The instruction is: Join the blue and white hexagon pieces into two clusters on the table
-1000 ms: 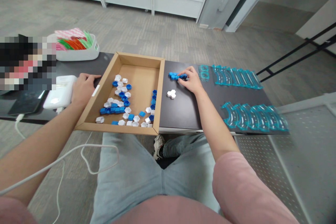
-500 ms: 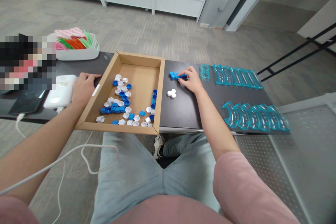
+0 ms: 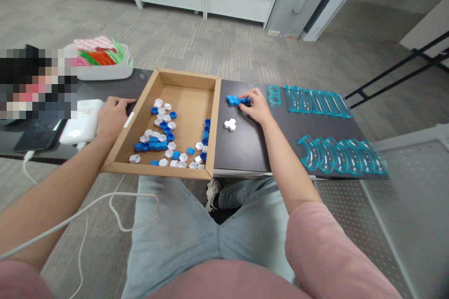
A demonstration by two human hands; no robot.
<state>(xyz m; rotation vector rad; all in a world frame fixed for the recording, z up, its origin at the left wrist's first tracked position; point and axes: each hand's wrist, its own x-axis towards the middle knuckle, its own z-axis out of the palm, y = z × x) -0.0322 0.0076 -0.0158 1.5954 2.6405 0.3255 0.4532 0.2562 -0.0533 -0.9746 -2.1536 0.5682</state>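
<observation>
My right hand (image 3: pixel 255 105) rests on the dark table, thumb and fingers around the right end of a cluster of blue hexagonal pieces (image 3: pixel 233 99). Part of that cluster is hidden under the fingers. Just in front of it lies a small group of white hexagonal pieces (image 3: pixel 230 124), set against one another. At the left, my left hand (image 3: pixel 112 116) lies with fingers stretched out on the table, beside the cardboard box (image 3: pixel 187 95), and holds nothing. Inside the box are many loose blue pieces (image 3: pixel 154 146) and white pieces (image 3: pixel 182 157), mostly along its left and near sides.
Clear teal-edged plastic parts stand in a far row (image 3: pixel 317 102) and a near row (image 3: pixel 342 155) on the right, with a smaller teal pair (image 3: pixel 274 96) near my right hand. A white device (image 3: pixel 81 122), a dark phone (image 3: pixel 40 133) and a white basket (image 3: pixel 105 72) sit left. Cables (image 3: pixel 84 212) cross my left arm.
Almost nothing differs. My right hand stays at the blue cluster with a very slight shift of its fingers, and my left hand keeps its place.
</observation>
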